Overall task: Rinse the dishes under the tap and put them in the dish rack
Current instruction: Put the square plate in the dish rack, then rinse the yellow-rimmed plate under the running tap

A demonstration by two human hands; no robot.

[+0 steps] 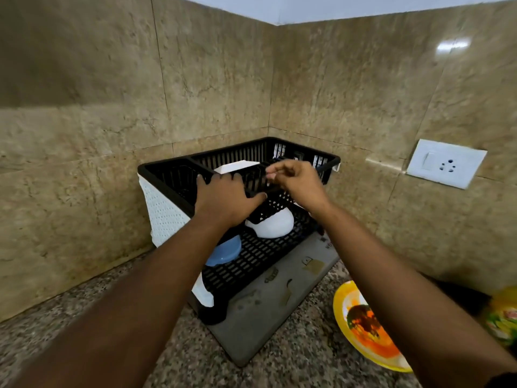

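A black two-tier dish rack [167,170] stands in the wall corner on a grey drip tray [268,309]. A white dish [237,166] stands in its top tier. On the lower tier sit a white bowl [272,228] upside down and a blue bowl [225,254]. My left hand [223,197] rests on the top tier's front rim, fingers spread over it. My right hand [296,182] hovers over the top tier with fingertips pinched together; I cannot tell whether anything small is between them. A dirty yellow plate [361,323] with orange food residue lies on the counter at right.
The speckled granite counter [84,312] runs along beige tiled walls. A white wall socket with a switch [444,163] is on the right wall. A blurred colourful object [503,317] sits at the right edge beside the dirty plate.
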